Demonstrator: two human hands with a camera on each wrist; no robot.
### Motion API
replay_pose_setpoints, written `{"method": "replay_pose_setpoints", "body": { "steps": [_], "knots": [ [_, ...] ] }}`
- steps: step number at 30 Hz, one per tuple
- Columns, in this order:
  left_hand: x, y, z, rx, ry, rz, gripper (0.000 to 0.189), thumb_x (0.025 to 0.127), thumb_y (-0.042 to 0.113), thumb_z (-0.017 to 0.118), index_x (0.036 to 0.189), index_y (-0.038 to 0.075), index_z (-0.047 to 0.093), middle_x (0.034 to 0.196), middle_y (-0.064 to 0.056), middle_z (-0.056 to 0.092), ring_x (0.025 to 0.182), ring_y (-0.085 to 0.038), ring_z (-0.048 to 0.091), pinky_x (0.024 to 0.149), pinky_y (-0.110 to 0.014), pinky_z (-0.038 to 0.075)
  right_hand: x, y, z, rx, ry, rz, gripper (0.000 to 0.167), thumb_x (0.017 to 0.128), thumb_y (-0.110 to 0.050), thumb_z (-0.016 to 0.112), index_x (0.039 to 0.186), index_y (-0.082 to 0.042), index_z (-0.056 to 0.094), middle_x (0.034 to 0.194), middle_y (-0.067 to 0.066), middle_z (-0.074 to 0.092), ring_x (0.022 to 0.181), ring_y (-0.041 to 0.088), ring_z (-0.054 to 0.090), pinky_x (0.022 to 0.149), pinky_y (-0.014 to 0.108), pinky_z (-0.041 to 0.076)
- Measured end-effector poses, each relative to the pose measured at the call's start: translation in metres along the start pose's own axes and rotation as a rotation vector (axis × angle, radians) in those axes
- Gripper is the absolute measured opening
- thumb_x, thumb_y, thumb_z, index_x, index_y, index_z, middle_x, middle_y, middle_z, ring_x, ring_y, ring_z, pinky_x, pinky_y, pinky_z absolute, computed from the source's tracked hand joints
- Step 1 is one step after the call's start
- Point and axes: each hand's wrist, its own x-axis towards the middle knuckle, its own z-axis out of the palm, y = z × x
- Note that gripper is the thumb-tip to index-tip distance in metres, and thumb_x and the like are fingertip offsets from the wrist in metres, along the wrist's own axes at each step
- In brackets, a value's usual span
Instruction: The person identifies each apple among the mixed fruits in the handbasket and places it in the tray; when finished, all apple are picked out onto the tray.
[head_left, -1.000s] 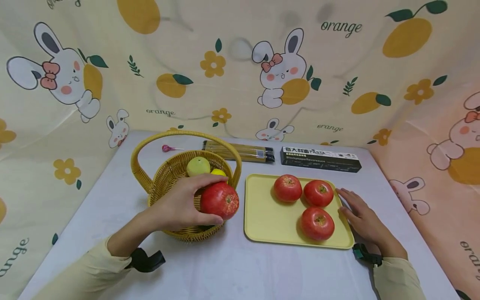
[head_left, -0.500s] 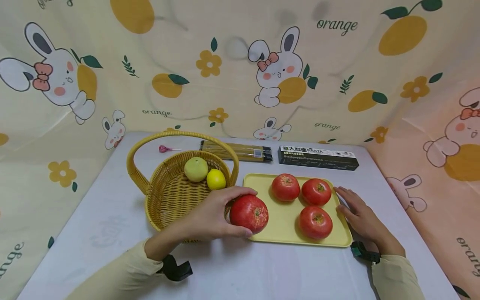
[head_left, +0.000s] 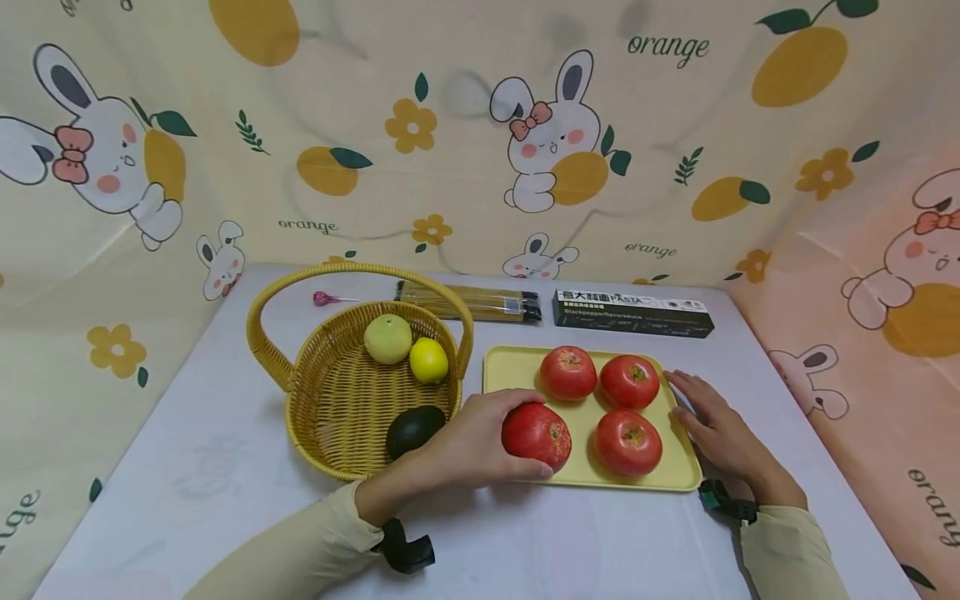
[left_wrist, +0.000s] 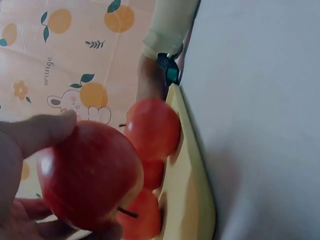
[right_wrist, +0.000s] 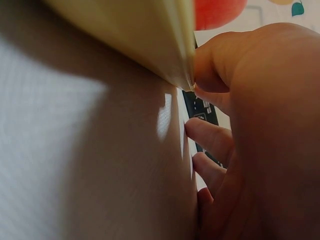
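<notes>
My left hand (head_left: 471, 443) grips a red apple (head_left: 536, 437) between thumb and fingers, over the left front part of the yellow tray (head_left: 513, 373). In the left wrist view the held apple (left_wrist: 87, 172) is tilted, its stem toward the lower right. Three more red apples lie on the tray: one at the back (head_left: 567, 372), one at back right (head_left: 629, 382) and one at front right (head_left: 627, 442). Beside the tray's right edge rests my right hand (head_left: 723, 433), fingers extended; in the right wrist view its thumb (right_wrist: 212, 62) is at the tray's rim.
Left of the tray stands a wicker basket (head_left: 337, 417) with a tall arched handle. Inside are a pale green round fruit (head_left: 387, 338), a yellow lemon (head_left: 429, 360) and a dark avocado (head_left: 414, 431). Behind lie a lollipop (head_left: 322, 298), a noodle pack (head_left: 472, 302) and a pasta box (head_left: 633, 315).
My left hand has carried the apple rightward from over the basket to over the tray, uncovering the lemon and avocado. My right hand has stayed at the tray's edge.
</notes>
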Motion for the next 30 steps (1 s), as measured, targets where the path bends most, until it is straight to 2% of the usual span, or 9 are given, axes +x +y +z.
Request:
{"method": "replay_pose_setpoints", "body": {
  "steps": [7, 11, 17, 23, 30],
  "knots": [
    [0.013, -0.002, 0.019, 0.011, 0.005, -0.085, 0.081, 0.083, 0.037, 0.096, 0.151, 0.010, 0.062, 0.137, -0.001, 0.073, 0.120, -0.013, 0.067, 0.096, -0.027, 0.060, 0.002, -0.001, 0.000, 0.008, -0.002, -0.013, 0.077, 0.112, -0.042, 0.058, 0.177, -0.022, 0.021, 0.181, 0.026, 0.017, 0.165, 0.058, 0.005, 0.111, 0.093, 0.023],
    [0.020, -0.007, 0.028, 0.001, 0.007, -0.113, 0.081, 0.082, 0.036, 0.096, 0.151, 0.010, 0.062, 0.133, 0.000, 0.074, 0.117, -0.013, 0.066, 0.094, -0.027, 0.061, 0.002, -0.001, 0.000, -0.001, -0.003, -0.003, 0.076, 0.112, -0.041, 0.058, 0.176, -0.020, 0.022, 0.180, 0.028, 0.017, 0.165, 0.059, 0.004, 0.112, 0.093, 0.021],
    [0.026, -0.015, 0.037, -0.045, 0.023, -0.148, 0.080, 0.083, 0.035, 0.097, 0.152, 0.014, 0.061, 0.135, 0.001, 0.072, 0.121, -0.015, 0.065, 0.099, -0.032, 0.061, 0.001, 0.000, -0.001, -0.009, -0.003, -0.002, 0.074, 0.112, -0.038, 0.058, 0.176, -0.018, 0.025, 0.179, 0.030, 0.018, 0.164, 0.060, 0.006, 0.112, 0.093, 0.021],
    [0.028, -0.020, 0.045, -0.092, 0.040, -0.142, 0.082, 0.085, 0.034, 0.096, 0.155, 0.015, 0.058, 0.143, -0.002, 0.068, 0.127, -0.019, 0.065, 0.106, -0.038, 0.060, 0.001, -0.001, 0.000, -0.006, -0.007, 0.002, 0.075, 0.112, -0.040, 0.058, 0.176, -0.018, 0.024, 0.179, 0.030, 0.017, 0.164, 0.060, 0.006, 0.111, 0.093, 0.022],
    [0.029, -0.026, 0.053, -0.156, 0.032, -0.142, 0.083, 0.088, 0.035, 0.095, 0.158, 0.016, 0.055, 0.143, 0.001, 0.067, 0.128, -0.017, 0.064, 0.108, -0.038, 0.059, 0.002, -0.001, 0.000, -0.004, -0.001, -0.003, 0.074, 0.113, -0.040, 0.057, 0.176, -0.019, 0.024, 0.180, 0.029, 0.017, 0.164, 0.060, 0.006, 0.111, 0.093, 0.022]
  ]
}}
